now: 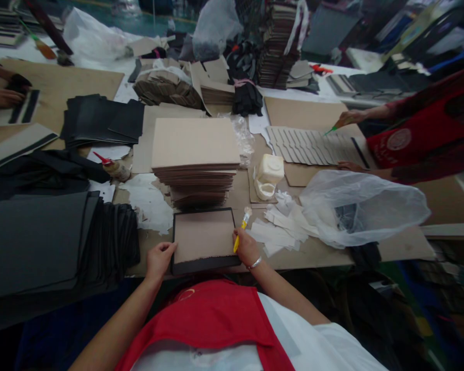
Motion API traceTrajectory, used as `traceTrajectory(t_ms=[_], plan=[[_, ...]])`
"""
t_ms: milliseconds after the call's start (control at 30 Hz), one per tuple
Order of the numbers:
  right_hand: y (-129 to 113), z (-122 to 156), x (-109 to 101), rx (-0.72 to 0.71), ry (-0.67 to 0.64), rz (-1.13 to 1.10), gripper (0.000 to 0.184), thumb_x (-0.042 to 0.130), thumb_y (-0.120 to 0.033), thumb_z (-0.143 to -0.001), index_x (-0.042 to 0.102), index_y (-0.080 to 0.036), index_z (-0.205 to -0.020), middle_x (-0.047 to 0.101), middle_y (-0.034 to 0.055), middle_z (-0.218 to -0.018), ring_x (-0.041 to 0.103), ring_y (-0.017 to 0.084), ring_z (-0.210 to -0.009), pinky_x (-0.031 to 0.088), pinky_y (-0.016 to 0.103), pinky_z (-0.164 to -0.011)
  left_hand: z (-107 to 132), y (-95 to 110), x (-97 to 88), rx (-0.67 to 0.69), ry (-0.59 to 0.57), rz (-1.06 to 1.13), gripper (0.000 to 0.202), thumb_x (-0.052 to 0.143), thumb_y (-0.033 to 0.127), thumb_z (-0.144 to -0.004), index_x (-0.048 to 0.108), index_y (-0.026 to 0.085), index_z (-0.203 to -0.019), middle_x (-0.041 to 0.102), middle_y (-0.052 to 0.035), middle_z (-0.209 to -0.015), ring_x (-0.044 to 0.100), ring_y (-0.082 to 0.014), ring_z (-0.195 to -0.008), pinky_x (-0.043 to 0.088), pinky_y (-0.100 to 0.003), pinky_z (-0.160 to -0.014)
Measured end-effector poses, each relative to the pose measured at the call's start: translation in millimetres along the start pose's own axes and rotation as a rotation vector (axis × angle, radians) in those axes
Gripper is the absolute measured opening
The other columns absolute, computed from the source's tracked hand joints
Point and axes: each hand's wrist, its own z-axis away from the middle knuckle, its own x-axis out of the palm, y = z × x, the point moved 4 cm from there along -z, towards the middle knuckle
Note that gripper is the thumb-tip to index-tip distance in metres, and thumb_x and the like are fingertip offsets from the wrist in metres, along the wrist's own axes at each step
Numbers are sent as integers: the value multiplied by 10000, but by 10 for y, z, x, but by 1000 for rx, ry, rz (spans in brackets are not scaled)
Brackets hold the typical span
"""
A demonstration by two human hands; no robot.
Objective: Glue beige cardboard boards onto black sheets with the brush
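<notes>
A brown card panel (pixel 204 234) lies on a black sheet (pixel 201 266) at the table's near edge, its black border showing all round. My left hand (pixel 159 259) is curled on the left edge of that sheet. My right hand (pixel 246 247) rests at the panel's right edge, closed round a yellow-handled glue brush (pixel 241 228) whose bristles point up and away. Just behind the panel stands a tall stack of brown card panels (pixel 196 159).
Black sheets are piled at the left (pixel 42 242) and further back (pixel 100 119). A white glue jug (pixel 269 175), white paper scraps (pixel 282 226) and a clear plastic bag (pixel 361 206) sit to the right. A co-worker in red (pixel 421 134) brushes fanned strips (pixel 313 145); another person's hand (pixel 2 97) is far left.
</notes>
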Motion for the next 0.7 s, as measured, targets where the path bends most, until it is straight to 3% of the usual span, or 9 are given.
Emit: traceTrajectory(t_ms=[300,500,700], plan=[[4,-12,35,82,-17,33,204,406,-264,-897,545,-159,-1004,653,70,-805,592,159,-668,357,241,-574,-20,-37,14,4,11,-14,344,608,468,-633,683,139,-698,665,-45,-657,592,-174,-635,412,-251,-595],[-36,-21,49,141,-16,86,215,442,-288,-891,524,-141,-1025,617,53,-768,520,124,-588,278,237,-537,-5,25,17,16,26,38,271,611,401,-638,666,136,-646,657,-41,-624,582,-161,-615,414,-248,-587],[-115,-38,29,159,-42,134,223,451,-291,-895,516,-132,-1037,570,28,-709,446,99,-551,227,231,-533,-48,-38,7,14,51,59,246,618,381,-643,669,141,-655,665,-35,-642,590,-150,-618,420,-243,-598]])
